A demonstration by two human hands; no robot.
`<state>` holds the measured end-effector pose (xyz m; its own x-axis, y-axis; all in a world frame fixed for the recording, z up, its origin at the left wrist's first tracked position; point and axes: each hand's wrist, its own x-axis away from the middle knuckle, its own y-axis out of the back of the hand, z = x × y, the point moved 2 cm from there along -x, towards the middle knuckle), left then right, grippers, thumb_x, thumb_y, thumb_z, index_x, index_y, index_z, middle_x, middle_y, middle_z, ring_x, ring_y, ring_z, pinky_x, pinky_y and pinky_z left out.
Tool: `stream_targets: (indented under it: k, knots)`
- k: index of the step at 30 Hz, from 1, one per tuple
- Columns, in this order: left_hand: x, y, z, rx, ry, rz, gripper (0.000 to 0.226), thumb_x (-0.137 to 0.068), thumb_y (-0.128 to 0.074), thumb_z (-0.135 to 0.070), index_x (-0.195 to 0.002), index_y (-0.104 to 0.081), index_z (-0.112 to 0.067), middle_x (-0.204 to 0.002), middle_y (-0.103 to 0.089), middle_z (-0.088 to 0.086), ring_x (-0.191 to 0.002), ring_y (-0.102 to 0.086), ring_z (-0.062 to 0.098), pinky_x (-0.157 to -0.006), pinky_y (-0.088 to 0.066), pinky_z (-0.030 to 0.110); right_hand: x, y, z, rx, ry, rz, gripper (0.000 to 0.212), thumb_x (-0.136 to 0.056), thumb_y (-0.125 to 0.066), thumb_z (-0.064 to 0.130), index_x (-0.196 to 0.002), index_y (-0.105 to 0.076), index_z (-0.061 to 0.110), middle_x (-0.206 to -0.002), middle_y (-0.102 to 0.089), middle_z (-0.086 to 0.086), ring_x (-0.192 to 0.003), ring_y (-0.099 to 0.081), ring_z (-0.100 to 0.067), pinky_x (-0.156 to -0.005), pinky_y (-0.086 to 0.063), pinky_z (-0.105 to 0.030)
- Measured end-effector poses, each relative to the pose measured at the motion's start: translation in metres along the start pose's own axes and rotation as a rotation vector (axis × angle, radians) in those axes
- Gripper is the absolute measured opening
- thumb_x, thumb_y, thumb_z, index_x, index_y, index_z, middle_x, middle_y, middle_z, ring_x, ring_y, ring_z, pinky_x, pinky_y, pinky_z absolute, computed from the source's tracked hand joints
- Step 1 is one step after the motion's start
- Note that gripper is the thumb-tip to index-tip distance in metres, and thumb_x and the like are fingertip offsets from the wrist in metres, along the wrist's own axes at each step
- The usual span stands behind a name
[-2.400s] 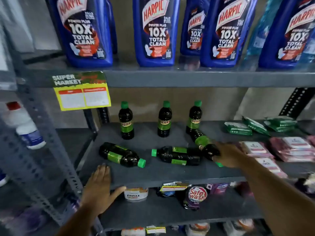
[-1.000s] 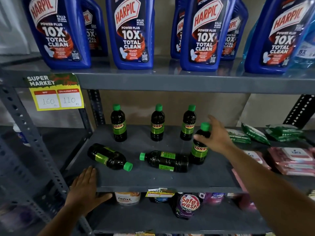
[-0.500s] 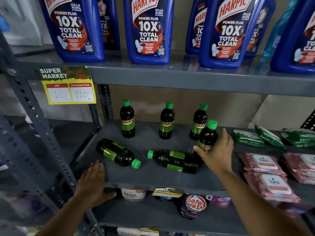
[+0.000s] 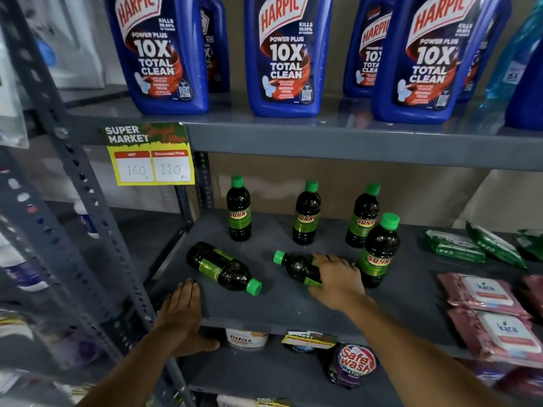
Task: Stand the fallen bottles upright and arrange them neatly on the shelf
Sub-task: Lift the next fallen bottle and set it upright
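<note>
Small dark bottles with green caps and SUNNY labels stand on the grey middle shelf [image 4: 282,306]. Three stand upright in a back row: one on the left [image 4: 238,214], one in the middle [image 4: 305,217], one on the right [image 4: 363,220]. A fourth upright bottle [image 4: 379,254] stands in front of the right one. Two bottles lie on their sides: the left fallen bottle [image 4: 221,268], cap toward the front right, and the middle fallen bottle [image 4: 293,264], cap toward the left. My right hand [image 4: 338,279] wraps over the middle fallen bottle's body. My left hand [image 4: 180,315] rests flat on the shelf's front left edge.
Large blue Harpic bottles [image 4: 286,54] fill the shelf above. A yellow price tag [image 4: 151,160] hangs from its edge. Green packs [image 4: 454,245] and pink wipe packs [image 4: 487,298] lie to the right. A Safe wash pouch [image 4: 354,364] and a tub [image 4: 245,339] sit below.
My right hand stood the right fallen bottle upright, let go of it, then moved left and down onto the middle fallen bottle. My left hand stayed on the shelf edge.
</note>
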<state>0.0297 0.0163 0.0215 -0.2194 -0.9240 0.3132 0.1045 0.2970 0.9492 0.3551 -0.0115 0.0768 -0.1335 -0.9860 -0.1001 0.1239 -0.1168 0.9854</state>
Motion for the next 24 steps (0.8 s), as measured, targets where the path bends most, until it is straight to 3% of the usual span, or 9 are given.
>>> stream_targets:
  k: [2, 5, 8, 10, 13, 17, 21, 24]
  knots:
    - [0.000, 0.000, 0.001, -0.002, -0.002, -0.001, 0.139, -0.060, -0.054, -0.080, -0.142, 0.027, -0.004, -0.155, 0.029, 0.014, -0.144, 0.022, 0.030, -0.119, 0.001, 0.045, -0.007, -0.003, 0.004, -0.236, -0.045, -0.119, 0.075, -0.070, -0.069, 0.048, -0.136, -0.039, 0.027, -0.123, -0.056, -0.002, -0.117, -0.051, -0.029, -0.095, -0.045, -0.047]
    - [-0.001, 0.000, 0.001, -0.002, 0.002, -0.001, 0.138, -0.061, -0.054, -0.080, -0.142, 0.028, -0.004, -0.154, 0.030, 0.014, -0.143, 0.023, 0.030, -0.119, 0.002, 0.045, -0.013, -0.009, 0.010, -0.822, -0.123, -0.240, 0.071, -0.068, -0.077, 0.043, -0.128, -0.043, 0.025, -0.116, -0.060, 0.001, -0.116, -0.052, -0.026, -0.098, -0.045, -0.046]
    - [0.001, 0.000, 0.000, 0.007, -0.013, 0.002, 0.137, -0.062, -0.055, -0.079, -0.142, 0.028, -0.003, -0.154, 0.031, 0.015, -0.143, 0.023, 0.031, -0.119, 0.005, 0.046, -0.008, -0.018, 0.018, -1.075, -0.142, -0.264, 0.066, -0.077, -0.078, 0.027, -0.130, -0.039, 0.026, -0.115, -0.058, 0.008, -0.113, -0.054, -0.015, -0.097, -0.044, -0.039]
    - [0.002, -0.001, 0.000, 0.016, -0.015, -0.003, 0.137, -0.063, -0.055, -0.078, -0.142, 0.028, -0.002, -0.154, 0.030, 0.015, -0.143, 0.023, 0.031, -0.119, 0.005, 0.046, -0.009, -0.022, 0.017, -1.096, -0.110, -0.249, 0.062, -0.079, -0.077, 0.023, -0.128, -0.040, 0.029, -0.114, -0.057, 0.015, -0.110, -0.056, -0.009, -0.095, -0.044, -0.034]
    - [0.002, -0.001, 0.001, 0.019, -0.019, -0.015, 0.136, -0.062, -0.053, -0.078, -0.142, 0.027, -0.003, -0.154, 0.030, 0.014, -0.143, 0.024, 0.031, -0.119, 0.006, 0.046, -0.018, -0.019, 0.015, -0.949, -0.095, -0.269, 0.057, -0.070, -0.079, 0.032, -0.118, -0.049, 0.026, -0.112, -0.059, 0.002, -0.109, -0.056, -0.013, -0.095, -0.049, -0.041]
    - [0.002, 0.000, 0.000, 0.039, -0.023, -0.041, 0.136, -0.060, -0.054, -0.077, -0.144, 0.025, -0.005, -0.156, 0.027, 0.014, -0.144, 0.022, 0.031, -0.119, 0.004, 0.046, -0.019, -0.017, 0.017, -0.805, -0.210, -0.359, 0.093, -0.051, -0.088, 0.046, -0.128, -0.043, 0.020, -0.119, -0.050, 0.000, -0.117, -0.045, -0.016, -0.098, -0.044, -0.037]
    - [0.002, 0.000, 0.000, 0.048, -0.018, -0.054, 0.137, -0.059, -0.057, -0.076, -0.144, 0.024, -0.005, -0.156, 0.025, 0.014, -0.144, 0.019, 0.032, -0.119, 0.003, 0.047, -0.016, -0.024, 0.015, -0.967, -0.253, -0.266, 0.092, -0.064, -0.083, 0.017, -0.139, -0.031, 0.020, -0.120, -0.056, 0.001, -0.114, -0.059, -0.022, -0.091, -0.046, -0.034]
    - [0.003, 0.001, 0.000, 0.035, -0.028, -0.058, 0.136, -0.060, -0.057, -0.076, -0.144, 0.023, -0.005, -0.156, 0.024, 0.015, -0.144, 0.019, 0.032, -0.119, 0.002, 0.047, -0.015, -0.023, 0.015, -0.947, -0.287, -0.358, 0.105, -0.053, -0.090, 0.038, -0.137, -0.032, 0.019, -0.124, -0.057, 0.001, -0.111, -0.058, -0.016, -0.092, -0.049, -0.035]
